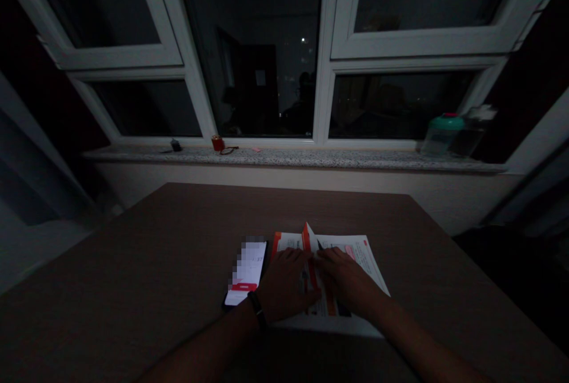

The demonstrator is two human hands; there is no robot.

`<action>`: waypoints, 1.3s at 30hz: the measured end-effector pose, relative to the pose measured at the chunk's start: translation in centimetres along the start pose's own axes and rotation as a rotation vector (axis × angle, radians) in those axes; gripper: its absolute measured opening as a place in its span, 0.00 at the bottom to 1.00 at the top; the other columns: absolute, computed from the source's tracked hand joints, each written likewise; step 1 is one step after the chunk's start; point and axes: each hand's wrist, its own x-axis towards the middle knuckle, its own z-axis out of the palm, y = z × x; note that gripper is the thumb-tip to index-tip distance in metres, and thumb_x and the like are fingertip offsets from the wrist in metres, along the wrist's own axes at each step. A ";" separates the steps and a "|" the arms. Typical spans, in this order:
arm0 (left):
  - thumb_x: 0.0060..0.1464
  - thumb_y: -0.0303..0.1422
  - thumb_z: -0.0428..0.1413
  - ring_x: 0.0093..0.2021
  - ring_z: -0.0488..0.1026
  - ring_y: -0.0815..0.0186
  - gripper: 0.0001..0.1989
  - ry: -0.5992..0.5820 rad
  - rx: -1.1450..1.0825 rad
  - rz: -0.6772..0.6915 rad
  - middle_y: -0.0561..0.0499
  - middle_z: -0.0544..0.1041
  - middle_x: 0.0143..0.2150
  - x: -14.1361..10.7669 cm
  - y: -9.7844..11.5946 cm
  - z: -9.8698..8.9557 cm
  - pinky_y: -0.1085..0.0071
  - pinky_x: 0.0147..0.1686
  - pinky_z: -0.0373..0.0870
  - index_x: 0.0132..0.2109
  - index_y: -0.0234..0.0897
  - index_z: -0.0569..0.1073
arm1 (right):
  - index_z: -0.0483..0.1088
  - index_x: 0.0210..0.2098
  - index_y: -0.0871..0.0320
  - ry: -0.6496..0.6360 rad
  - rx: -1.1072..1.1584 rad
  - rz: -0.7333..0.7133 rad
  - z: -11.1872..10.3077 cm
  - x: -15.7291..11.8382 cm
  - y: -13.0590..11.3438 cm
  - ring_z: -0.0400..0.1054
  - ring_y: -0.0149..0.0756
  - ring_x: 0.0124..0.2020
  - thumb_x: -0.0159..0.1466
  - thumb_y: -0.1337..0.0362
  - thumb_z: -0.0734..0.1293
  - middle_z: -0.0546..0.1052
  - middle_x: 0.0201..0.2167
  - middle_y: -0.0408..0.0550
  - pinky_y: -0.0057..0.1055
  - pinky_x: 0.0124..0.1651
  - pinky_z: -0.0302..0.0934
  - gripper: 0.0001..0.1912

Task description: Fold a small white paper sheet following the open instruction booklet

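Note:
An open booklet (371, 261) with white pages and orange-red parts lies on the table in front of me. One page (308, 236) stands partly raised near the middle fold, between my two hands. My left hand (287, 288), with a dark band at the wrist, rests over the left side, fingers stretched out. From the other side, my right hand (349, 279) reaches across the right page, its fingers extended toward the fold. The dim light hides whether any fingertips pinch paper. Just left of my left hand lies a phone (251, 267) with its screen lit.
The brown tabletop (178, 241) spreads around the booklet. Behind it, a granite windowsill (284, 158) holds a small dark bottle (176, 145), a red jar (217, 143) and a clear container with a green lid (443, 133). The window frame (326, 98) rises behind; curtains hang at both sides.

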 end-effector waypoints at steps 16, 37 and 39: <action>0.57 0.27 0.55 0.58 0.66 0.56 0.22 0.015 -0.088 -0.034 0.45 0.71 0.57 0.2 -0.8 0.6 0.57 0.59 0.63 0.59 0.39 0.65 | 0.66 0.61 0.52 0.014 0.027 0.040 0.2 0.0 0.1 0.59 0.45 0.60 0.66 0.68 0.62 0.67 0.60 0.54 0.42 0.63 0.55 0.23; 0.57 0.26 0.54 0.58 0.66 0.57 0.24 -0.002 -0.065 -0.058 0.44 0.70 0.57 0.1 -0.6 0.7 0.59 0.59 0.64 0.60 0.38 0.64 | 0.62 0.65 0.49 -0.040 -0.072 0.012 0.5 0.1 0.5 0.59 0.49 0.60 0.67 0.70 0.59 0.66 0.62 0.54 0.47 0.61 0.55 0.27; 0.57 0.27 0.54 0.59 0.65 0.56 0.25 -0.018 -0.048 -0.073 0.43 0.69 0.58 0.1 -0.5 0.7 0.58 0.60 0.63 0.61 0.37 0.63 | 0.61 0.65 0.50 -0.040 -0.078 0.005 0.4 0.1 0.4 0.59 0.49 0.60 0.67 0.70 0.59 0.66 0.61 0.54 0.47 0.61 0.55 0.27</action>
